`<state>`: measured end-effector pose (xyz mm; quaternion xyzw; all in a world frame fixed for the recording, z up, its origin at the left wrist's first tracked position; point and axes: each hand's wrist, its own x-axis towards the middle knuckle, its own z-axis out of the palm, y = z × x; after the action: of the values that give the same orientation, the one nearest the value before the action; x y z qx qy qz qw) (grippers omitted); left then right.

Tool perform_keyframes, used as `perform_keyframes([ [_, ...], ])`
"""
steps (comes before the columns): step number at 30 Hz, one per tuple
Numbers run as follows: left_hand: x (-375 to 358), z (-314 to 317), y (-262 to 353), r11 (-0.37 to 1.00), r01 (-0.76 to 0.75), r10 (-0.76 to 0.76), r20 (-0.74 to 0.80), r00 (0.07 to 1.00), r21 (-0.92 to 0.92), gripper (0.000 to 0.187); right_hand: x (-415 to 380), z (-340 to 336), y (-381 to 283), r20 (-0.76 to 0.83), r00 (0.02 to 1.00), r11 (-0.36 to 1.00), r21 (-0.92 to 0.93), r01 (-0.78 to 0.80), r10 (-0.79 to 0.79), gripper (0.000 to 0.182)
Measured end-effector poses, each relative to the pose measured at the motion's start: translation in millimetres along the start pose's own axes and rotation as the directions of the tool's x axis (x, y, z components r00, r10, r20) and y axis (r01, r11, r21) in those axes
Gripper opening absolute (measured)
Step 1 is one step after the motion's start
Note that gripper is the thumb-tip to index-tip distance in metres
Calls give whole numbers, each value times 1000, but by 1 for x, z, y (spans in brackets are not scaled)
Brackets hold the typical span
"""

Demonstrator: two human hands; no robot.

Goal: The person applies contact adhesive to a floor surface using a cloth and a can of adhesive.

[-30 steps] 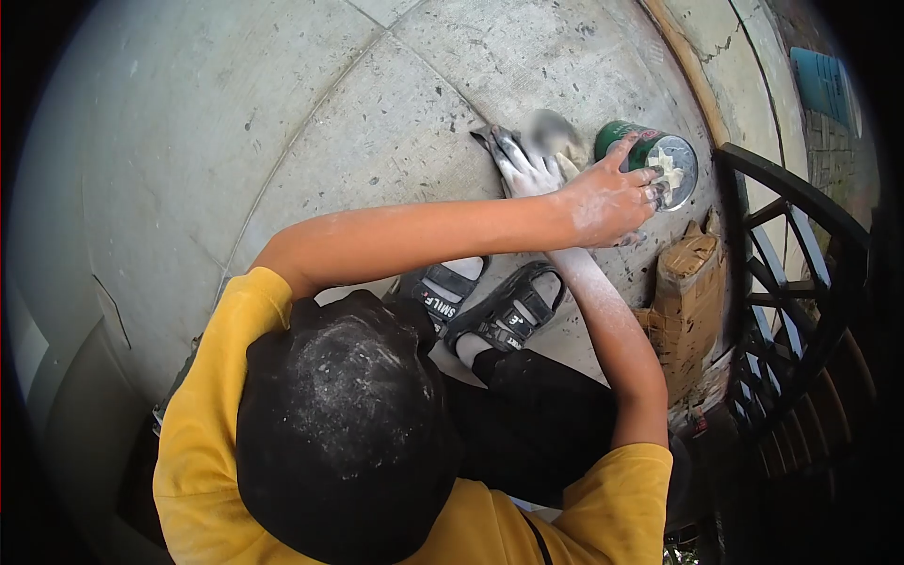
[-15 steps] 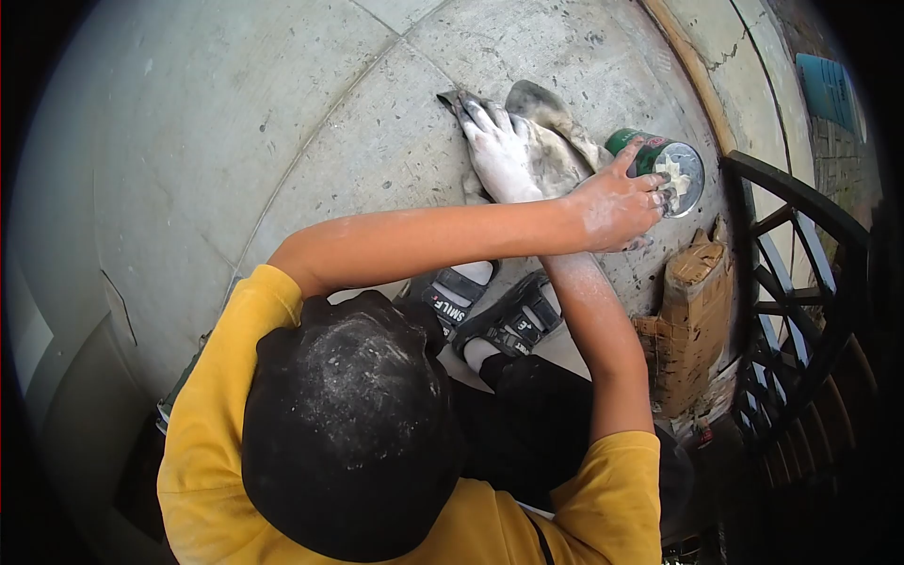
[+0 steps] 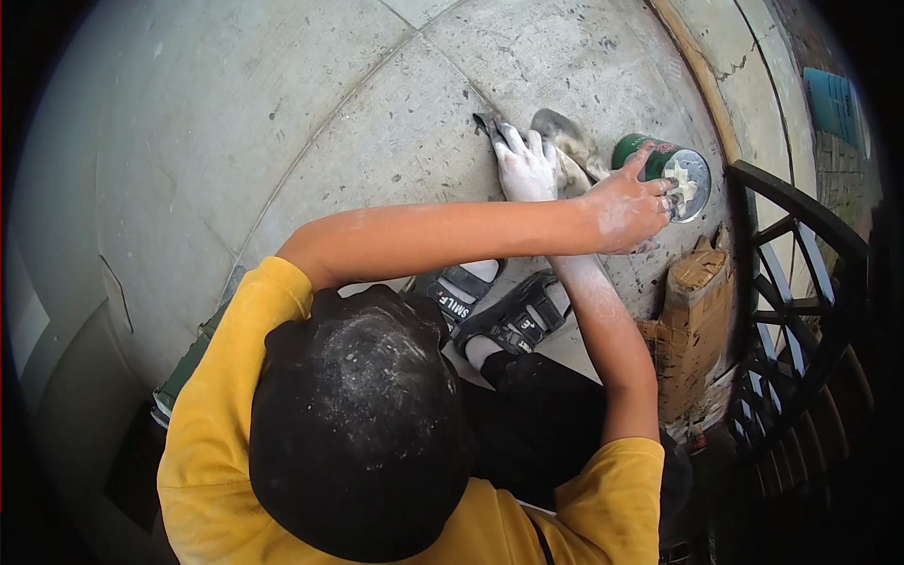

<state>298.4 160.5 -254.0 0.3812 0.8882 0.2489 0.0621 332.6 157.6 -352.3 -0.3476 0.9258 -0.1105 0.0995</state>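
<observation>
My left arm crosses over my right. At the right, my left hand (image 3: 631, 212) is closed on a green can (image 3: 626, 146). One finger lies along its label, and the others curl at the round metal end (image 3: 699, 169), which carries a lump of cream-coloured paste (image 3: 685, 191). On the floor, my right hand (image 3: 527, 174), coated in white powder, presses down on a grey, stained rag (image 3: 570, 141) with fingers slightly apart. A dark corner pokes out past its fingertips. My left forearm hides the right wrist.
Beneath everything is a speckled concrete floor (image 3: 395, 122). My sandalled feet (image 3: 513, 325) are just below the crossed arms. A worn cardboard piece (image 3: 692, 320) lies right of them, beside a black metal lattice (image 3: 800, 202). A wooden strip (image 3: 702, 75) runs along the upper right.
My right hand and the rag have slid towards my body and a little to the right. My left hand stays at the can. The view has shifted slightly.
</observation>
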Motion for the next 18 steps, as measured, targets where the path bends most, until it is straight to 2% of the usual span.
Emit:
perform_keyframes([
  [2, 0, 0, 0, 1000, 0, 0, -13, 1000, 5, 38, -33, -13, 7, 115, 993, 999, -39, -26, 31, 41],
  [5, -1, -1, 0, 1000, -11, 11, -22, 1000, 11, 39, -40, -10, 10, 122, 992, 999, -25, -22, 25, 39],
  [8, 1, -3, -1, 1000, -22, 22, -14, 1000, 18, 41, 8, -3, 1, 44, 999, 998, -54, 14, -12, 41],
  [11, -1, -8, -1, 1000, -2, 2, 56, 998, -3, 40, 29, -7, -7, 52, 998, 993, -116, 30, -24, 38],
  [15, 0, -8, -1, 1000, -4, 4, 41, 999, 10, 39, -37, -22, 18, 71, 996, 996, -56, 65, -61, 38],
  [17, 1, -8, 0, 1000, -10, 10, 39, 999, 2, 39, -78, -26, 32, -41, 988, 976, -164, 143, -151, 42],
  [18, 0, -6, 0, 1000, -11, 11, 12, 1000, 15, 38, -77, -27, 32, -35, 988, 975, -169, 143, -151, 42],
])
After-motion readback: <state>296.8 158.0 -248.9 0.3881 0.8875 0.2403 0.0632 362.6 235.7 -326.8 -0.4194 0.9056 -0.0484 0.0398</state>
